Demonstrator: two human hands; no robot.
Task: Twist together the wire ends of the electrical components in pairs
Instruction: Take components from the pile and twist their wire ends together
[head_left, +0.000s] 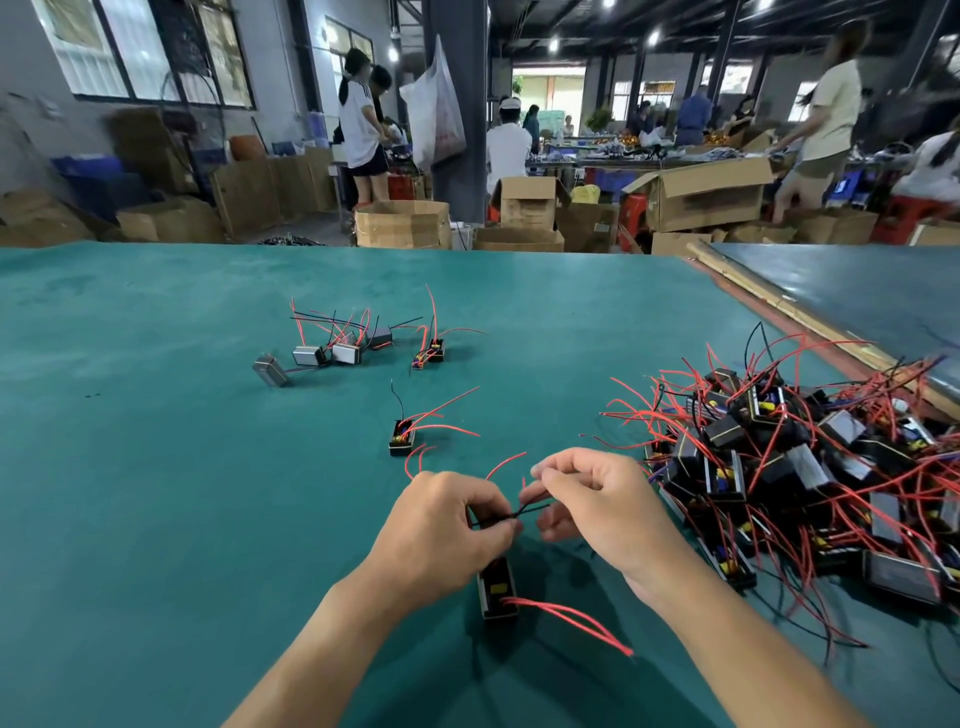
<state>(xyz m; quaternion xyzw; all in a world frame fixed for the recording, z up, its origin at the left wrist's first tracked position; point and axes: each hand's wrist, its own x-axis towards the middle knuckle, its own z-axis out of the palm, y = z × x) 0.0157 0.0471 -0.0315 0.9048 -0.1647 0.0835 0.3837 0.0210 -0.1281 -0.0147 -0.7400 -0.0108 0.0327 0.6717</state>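
Green felt covers the table, and beyond its far edge stand open cardboard boxes with people at work in a busy hall. Low in the centre of the frame, the left hand has its fingers curled, thumb and fingertips pinching two crossed black wires. The right hand, just beside it, pinches the wires' other end between thumb and forefinger, its remaining fingers loosely curled. Below the hands a black component lies on the felt, partly hidden by the left hand, with red wires trailing toward the lower right. A large pile of such parts fills the right side. One single part lies just above the hands, and a small group sits farther off, toward the upper left.
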